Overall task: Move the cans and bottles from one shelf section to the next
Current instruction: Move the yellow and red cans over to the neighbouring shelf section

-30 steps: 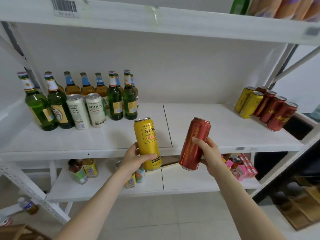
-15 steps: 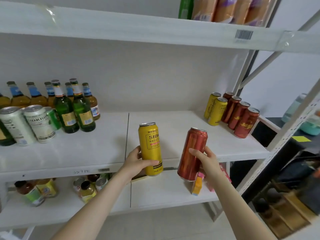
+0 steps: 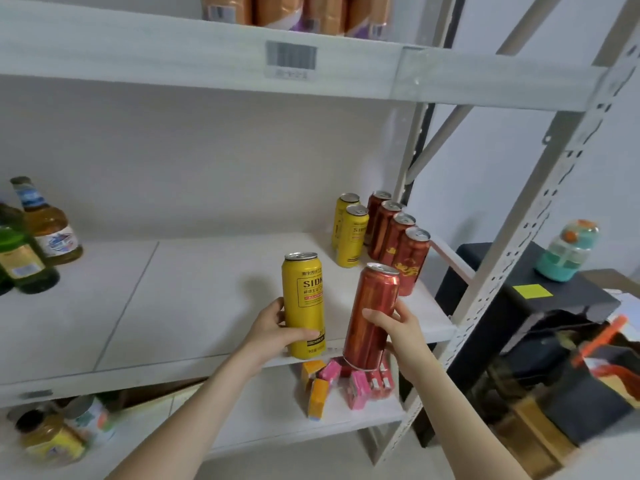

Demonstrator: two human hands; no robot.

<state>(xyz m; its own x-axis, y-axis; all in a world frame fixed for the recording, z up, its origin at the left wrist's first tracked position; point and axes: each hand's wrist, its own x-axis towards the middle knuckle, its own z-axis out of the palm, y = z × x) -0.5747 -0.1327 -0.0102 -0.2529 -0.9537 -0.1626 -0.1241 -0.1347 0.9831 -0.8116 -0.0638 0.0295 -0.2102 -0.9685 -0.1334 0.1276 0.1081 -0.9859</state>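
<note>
My left hand [image 3: 273, 332] grips a tall yellow can [image 3: 304, 303], held upright over the front edge of the white middle shelf [image 3: 194, 299]. My right hand [image 3: 403, 332] grips a tall red can [image 3: 372, 315], tilted slightly with its top to the right. At the shelf's back right corner stand two yellow cans [image 3: 349, 233] and a row of several red cans [image 3: 398, 237]. At the far left edge of the shelf stand an amber bottle [image 3: 45, 223] and green bottles [image 3: 20, 261].
A grey perforated upright [image 3: 512, 244] frames the shelf's right end. Pink and orange cartons [image 3: 346, 382] and jars [image 3: 52, 434] sit on the lower shelf. Orange packs [image 3: 298, 10] fill the top shelf. A black box [image 3: 540, 306] with a teal bottle [image 3: 568, 251] stands to the right.
Both hands have carried their cans to the right, toward the cans in the back right corner. My view has swung right, so most of the bottles have left the frame.
</note>
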